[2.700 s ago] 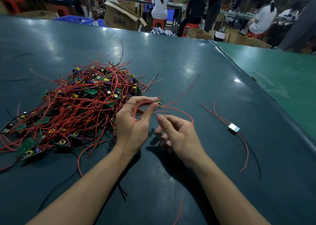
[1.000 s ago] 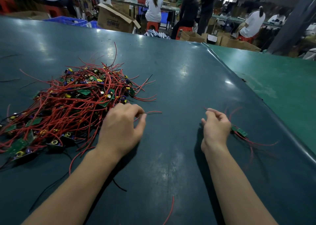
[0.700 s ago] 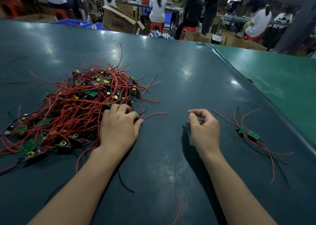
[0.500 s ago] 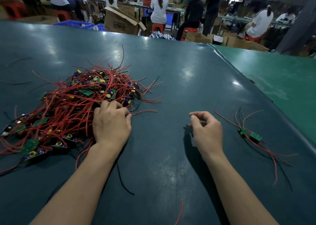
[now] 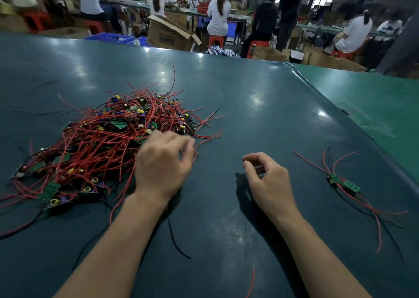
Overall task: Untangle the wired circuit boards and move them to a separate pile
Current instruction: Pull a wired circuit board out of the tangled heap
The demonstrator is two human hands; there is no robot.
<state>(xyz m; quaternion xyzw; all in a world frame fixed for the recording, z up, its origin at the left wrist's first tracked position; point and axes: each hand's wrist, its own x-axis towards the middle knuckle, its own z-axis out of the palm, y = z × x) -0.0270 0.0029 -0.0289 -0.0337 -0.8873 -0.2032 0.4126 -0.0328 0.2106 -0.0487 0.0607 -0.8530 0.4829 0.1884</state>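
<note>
Bare mat (image 5: pixel 260 107) separates left hand (image 5: pixel 162 164), blurred, from loosely curled empty right hand (image 5: pixel 267 182).

Both forearms bare, no sleeves; left hand (image 5: pixel 162 166) & right hand (image 5: pixel 269 182) ungloved.

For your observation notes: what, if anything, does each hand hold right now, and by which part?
The right hand holds nothing. The left hand is in the tangled pile; the motion blur hides whether its fingers grip a wire.

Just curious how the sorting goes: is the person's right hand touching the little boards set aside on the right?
Apart. The head view shows bare table between the right hand and the separated boards, which lie alone farther right.
</note>
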